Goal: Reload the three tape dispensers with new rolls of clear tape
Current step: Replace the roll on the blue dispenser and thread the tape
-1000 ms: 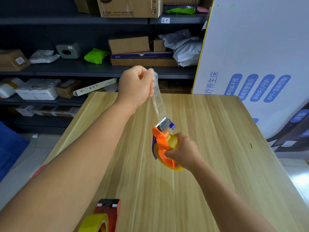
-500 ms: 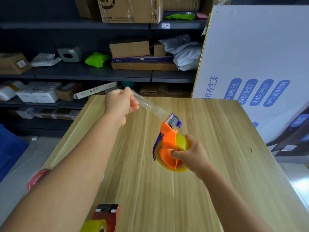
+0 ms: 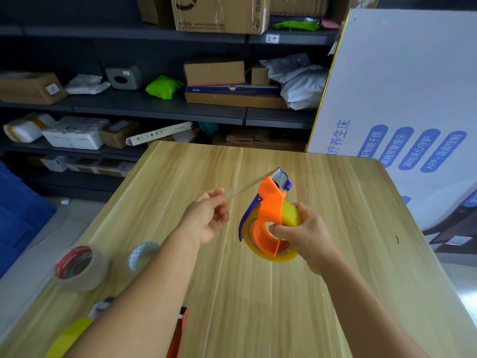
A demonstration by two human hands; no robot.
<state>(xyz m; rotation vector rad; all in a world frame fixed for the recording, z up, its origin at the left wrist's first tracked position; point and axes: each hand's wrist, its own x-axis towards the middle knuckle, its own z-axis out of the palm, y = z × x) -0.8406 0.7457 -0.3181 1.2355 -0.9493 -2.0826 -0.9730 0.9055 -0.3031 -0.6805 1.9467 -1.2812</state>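
My right hand [image 3: 304, 236] grips an orange and blue tape dispenser [image 3: 268, 215] above the wooden table [image 3: 322, 293], with a yellowish roll of clear tape [image 3: 290, 215] loaded in it. A strip of clear tape [image 3: 247, 188] runs from the dispenser's metal blade end to my left hand [image 3: 206, 218], which pinches its free end between thumb and fingertips. A red dispenser [image 3: 178, 334] with a yellow roll [image 3: 67, 337] lies at the near edge, mostly hidden by my left forearm. A clear tape roll with a red core [image 3: 80, 267] sits at the table's left edge.
A second, pale clear roll [image 3: 142, 254] lies next to the red-core roll. A large white printed box [image 3: 400, 99] leans at the right of the table. Dark shelves [image 3: 154, 107] with cartons and parcels stand behind the table.
My left hand has swung the tape strip down from high above the dispenser to a low position at its left. The view tilted down, bringing the rolls at the left edge into sight.
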